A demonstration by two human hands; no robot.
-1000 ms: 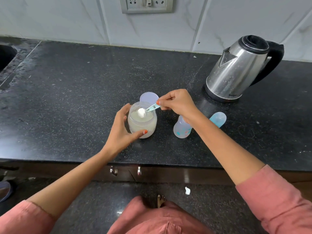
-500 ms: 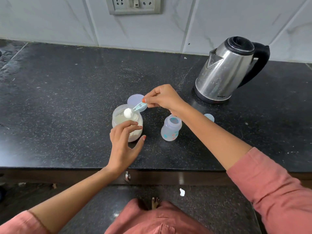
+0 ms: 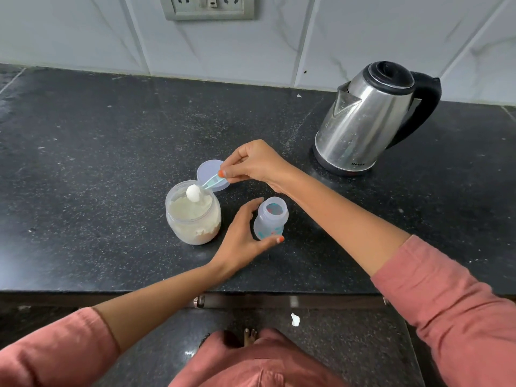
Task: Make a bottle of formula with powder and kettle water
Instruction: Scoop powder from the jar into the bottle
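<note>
Hands first. Your right hand (image 3: 257, 163) pinches the handle end of a small pale-blue scoop (image 3: 212, 182) between thumb and fingertips, the other fingers folded in. Scoop bowl heaped with white powder (image 3: 193, 193), held just over the mouth of the powder jar (image 3: 192, 219), toward the jar's rear rim.

Your left hand (image 3: 243, 236) is curled round the bottle (image 3: 272, 219): thumb tip against its foot, fingers arched behind its shoulder, a gap showing between palm and bottle wall.

Positions, all taken from the powder jar:
- Jar stands upright on the black table (image 3: 83, 163), open, roughly half full of cream powder.
- Bottle: just right of the jar, apart from it, upright, mouth open, no teat or cap on it; coloured print low on its side.
- Lid (image 3: 212, 174): lavender, lying flat just behind the jar and slightly right, under the scoop handle.
- Kettle (image 3: 365, 121): steel with black lid and handle, well apart, far right and behind the jar, spout facing left.
- Wall socket (image 3: 208, 7): on the tiles well behind the jar.
</note>
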